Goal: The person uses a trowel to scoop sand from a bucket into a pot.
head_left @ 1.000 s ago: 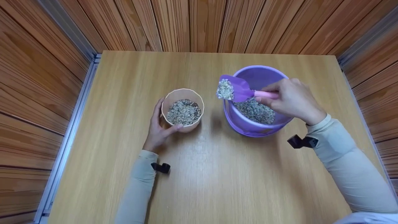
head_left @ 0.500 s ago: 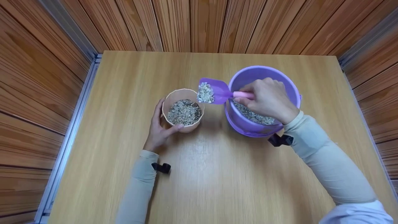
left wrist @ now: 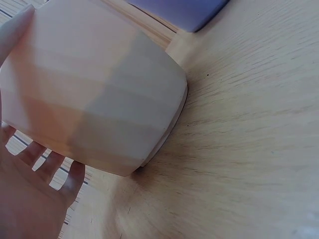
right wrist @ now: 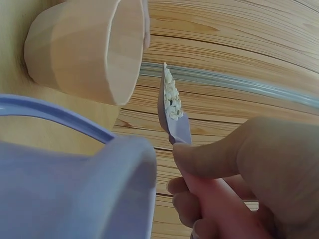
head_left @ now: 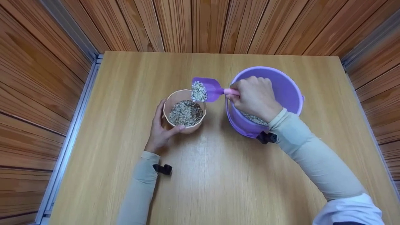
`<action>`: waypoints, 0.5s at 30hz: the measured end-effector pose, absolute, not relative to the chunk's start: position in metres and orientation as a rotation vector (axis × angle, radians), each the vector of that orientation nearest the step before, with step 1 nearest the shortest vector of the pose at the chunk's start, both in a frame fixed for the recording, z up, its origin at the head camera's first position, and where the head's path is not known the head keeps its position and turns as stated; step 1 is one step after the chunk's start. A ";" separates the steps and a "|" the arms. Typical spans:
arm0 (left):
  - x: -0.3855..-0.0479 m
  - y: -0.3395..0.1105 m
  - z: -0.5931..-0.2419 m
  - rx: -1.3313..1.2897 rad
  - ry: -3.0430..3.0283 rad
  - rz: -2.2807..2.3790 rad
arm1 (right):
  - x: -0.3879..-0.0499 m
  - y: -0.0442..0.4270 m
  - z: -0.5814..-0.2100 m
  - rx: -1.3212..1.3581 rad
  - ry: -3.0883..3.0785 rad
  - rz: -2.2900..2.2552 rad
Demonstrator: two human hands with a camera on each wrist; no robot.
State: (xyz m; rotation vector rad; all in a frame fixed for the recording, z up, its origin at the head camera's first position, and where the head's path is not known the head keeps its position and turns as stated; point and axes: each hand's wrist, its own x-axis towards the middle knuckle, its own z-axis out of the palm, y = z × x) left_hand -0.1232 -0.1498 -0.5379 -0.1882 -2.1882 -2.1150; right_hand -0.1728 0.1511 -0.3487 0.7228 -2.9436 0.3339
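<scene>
A peach faceted flower pot stands upright on the table, with pale gravel and a darker patch inside. My left hand grips it from the left, thumb over the near rim and fingers round the side. In my right hand is a small trowel, purple in the blade and pink in the handle. Pale gravel lies heaped at the blade's tip, which hangs over the pot's far right rim. Seen in the right wrist view, thumb and fingers curl round the trowel handle.
The purple bucket stands right of the pot, under my right hand, with gravel inside, partly hidden. Its handle hangs down the left side. Wood-plank walls border the wooden table at the back and sides.
My right hand has carried the loaded trowel leftward from above the bucket to the pot's rim. The left hand and pot have stayed in place.
</scene>
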 end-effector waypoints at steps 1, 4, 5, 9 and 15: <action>-0.123 -0.150 -0.538 -0.196 -2.176 -2.117 | -0.173 0.150 -0.349 0.724 -2.935 0.318; -0.122 -0.150 -0.538 -0.207 -2.163 -2.113 | -0.173 0.148 -0.352 0.736 -2.901 0.281; -0.122 -0.150 -0.537 -0.208 -2.162 -2.114 | -0.173 0.147 -0.353 0.740 -2.888 0.270; -0.122 -0.150 -0.537 -0.208 -2.166 -2.108 | -0.173 0.146 -0.357 0.755 -2.830 0.242; -0.124 -0.150 -0.539 -0.221 -2.156 -2.128 | -0.171 0.144 -0.362 0.767 -2.770 0.180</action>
